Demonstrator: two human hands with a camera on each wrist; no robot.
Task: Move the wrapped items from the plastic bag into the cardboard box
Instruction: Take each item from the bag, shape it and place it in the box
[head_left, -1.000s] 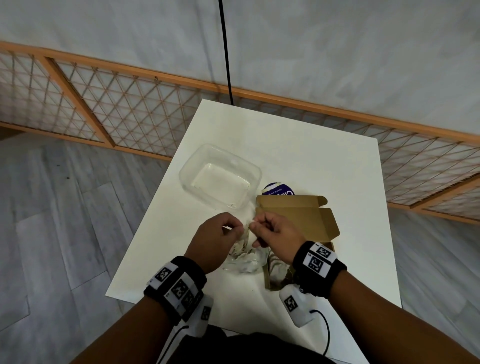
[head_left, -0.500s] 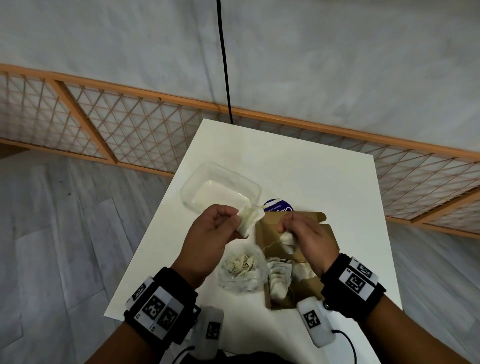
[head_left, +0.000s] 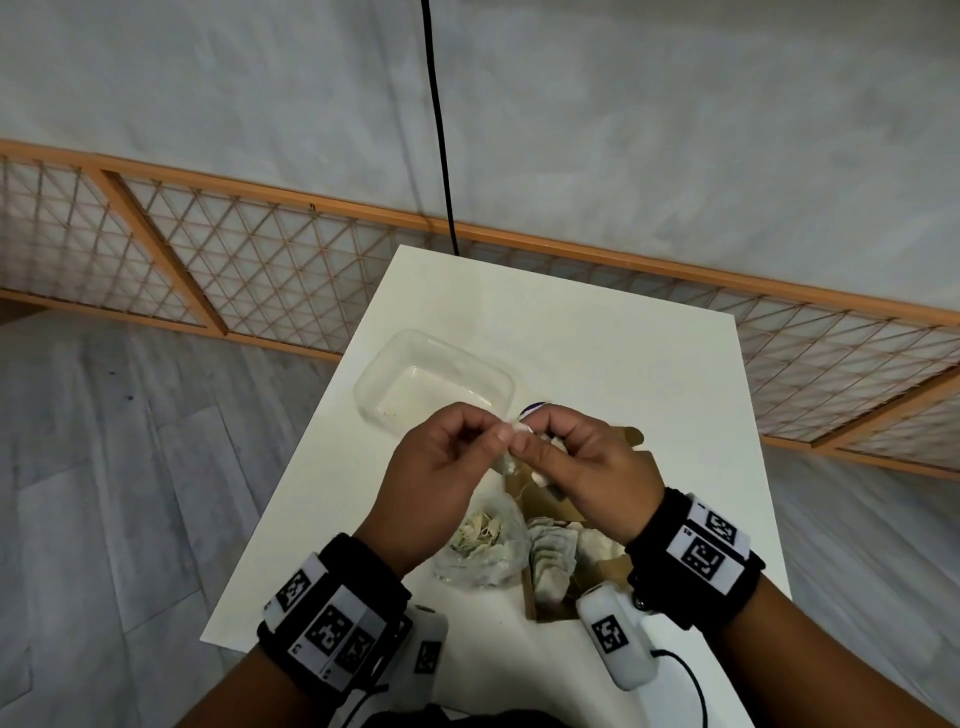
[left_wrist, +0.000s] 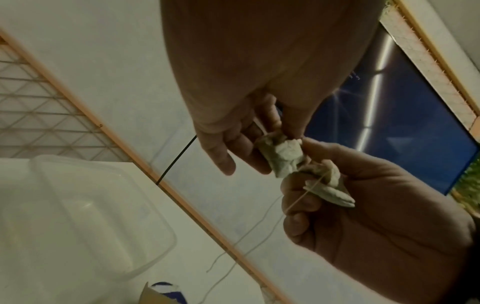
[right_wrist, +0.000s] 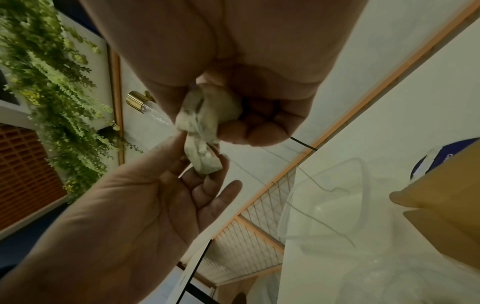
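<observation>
Both hands are raised together above the table. My left hand (head_left: 496, 436) pinches a small white wrapped item (left_wrist: 281, 159) between thumb and fingers. My right hand (head_left: 537, 449) grips a second wrapped item (right_wrist: 209, 109) in curled fingers, and a thin string (left_wrist: 298, 197) trails from it. The two items touch between the hands. Below the hands, the clear plastic bag (head_left: 483, 551) lies on the table with several wrapped items inside. Beside it on the right, the open cardboard box (head_left: 545, 605) holds several wrapped items (head_left: 550, 561).
An empty clear plastic tub (head_left: 431, 384) sits on the white table (head_left: 623, 364) behind the hands. A blue-and-white round object (head_left: 535, 408) peeks out behind the box. A lattice railing (head_left: 260, 270) and a black cable (head_left: 439, 130) stand beyond the table's far edge.
The hands rose from the bag, each taking a wrapped item. Half a second ago they were apart; now they have come together with the items touching.
</observation>
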